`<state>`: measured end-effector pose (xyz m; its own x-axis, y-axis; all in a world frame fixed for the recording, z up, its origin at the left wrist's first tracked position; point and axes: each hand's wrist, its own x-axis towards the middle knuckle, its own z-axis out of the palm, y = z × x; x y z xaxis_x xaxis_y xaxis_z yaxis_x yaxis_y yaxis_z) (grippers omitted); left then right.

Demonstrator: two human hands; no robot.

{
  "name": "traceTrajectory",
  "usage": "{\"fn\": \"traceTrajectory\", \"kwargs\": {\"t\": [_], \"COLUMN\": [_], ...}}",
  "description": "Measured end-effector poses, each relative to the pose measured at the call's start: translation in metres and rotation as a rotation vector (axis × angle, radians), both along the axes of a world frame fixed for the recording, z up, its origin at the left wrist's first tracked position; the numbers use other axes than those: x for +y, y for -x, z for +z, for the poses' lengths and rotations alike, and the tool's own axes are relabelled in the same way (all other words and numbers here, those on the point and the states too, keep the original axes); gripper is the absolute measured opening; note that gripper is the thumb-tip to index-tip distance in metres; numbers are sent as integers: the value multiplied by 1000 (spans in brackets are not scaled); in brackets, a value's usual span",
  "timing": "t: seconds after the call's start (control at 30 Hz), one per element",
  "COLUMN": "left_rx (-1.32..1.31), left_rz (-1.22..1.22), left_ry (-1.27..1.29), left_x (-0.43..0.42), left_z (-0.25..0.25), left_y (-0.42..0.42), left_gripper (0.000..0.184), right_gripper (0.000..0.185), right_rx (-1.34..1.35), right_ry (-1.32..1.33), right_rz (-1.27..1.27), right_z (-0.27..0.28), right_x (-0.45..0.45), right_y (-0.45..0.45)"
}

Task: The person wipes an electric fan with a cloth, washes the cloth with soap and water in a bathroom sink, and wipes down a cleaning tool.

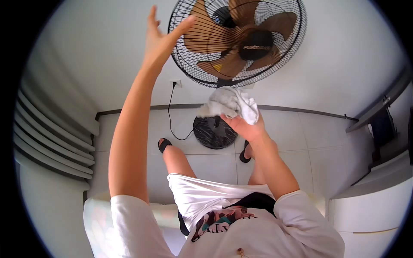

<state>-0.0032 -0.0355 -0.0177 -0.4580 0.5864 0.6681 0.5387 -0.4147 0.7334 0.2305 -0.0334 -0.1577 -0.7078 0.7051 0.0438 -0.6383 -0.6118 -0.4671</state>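
Tiled floor (288, 129); fan (256, 45) ahead. My left hand (161, 43), spread wide, is at its left edge, contact unclear; my right hand (247, 127) holds cloth (230, 103) below the blades (223, 68).

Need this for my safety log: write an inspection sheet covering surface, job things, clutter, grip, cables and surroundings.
Surface: pale tiled floor, with visible joints.
Job things: a fan with brown blades that look sharp-edged in the picture, so probably not spinning; a crumpled white-grey cloth; the fan's round black base on the floor.
Clutter: nothing seen loose around the base.
Grip: left hand raised and open beside the fan's guard, contact unclear; right hand holds the cloth.
Cables: black cord plugged into the wall outlet, curving toward the base.
Surroundings: grey curtain left, white wall behind; dark items right, unclear.
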Motion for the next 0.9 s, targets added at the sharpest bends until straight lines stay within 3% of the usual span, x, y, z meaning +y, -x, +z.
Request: {"fn": "traceTrajectory", "kwargs": {"t": [0.03,0.1,0.17,0.3,0.5,0.7,0.83,0.9], "left_rx": [-38,-226,-280,-365,-372,-379,-365,-175], "left_rz": [68,-80,-75,-95,-168,-213,-556,-700], "left_ry": [-64,31,121,428,562,746,729,844], "left_x": [-12,-49,-91,-150,-185,-126,-41,-19], "left_z": [-7,-25,-48,-120,-186,-222,-272,-255], "left_y": [-4,-11,-31,-51,-79,-102,-153,-193], "left_gripper": [89,87,76,66,54,41,37,38], "right_gripper": [34,34,34,34,35,35,34,33], "right_rx": [-10,-56,-68,23,41,109,87,15], "right_ry": [17,12,58,-12,-33,110,201,223], "right_rz": [-35,-106,-225,-193,-201,-351,-524,-621], "right_z": [0,-4,-17,-2,-1,-24,-35,-23], "right_x": [0,0,2,-18,-9,55,113,134], "right_y": [-12,-32,-52,-86,-104,-114,-140,-164]}}
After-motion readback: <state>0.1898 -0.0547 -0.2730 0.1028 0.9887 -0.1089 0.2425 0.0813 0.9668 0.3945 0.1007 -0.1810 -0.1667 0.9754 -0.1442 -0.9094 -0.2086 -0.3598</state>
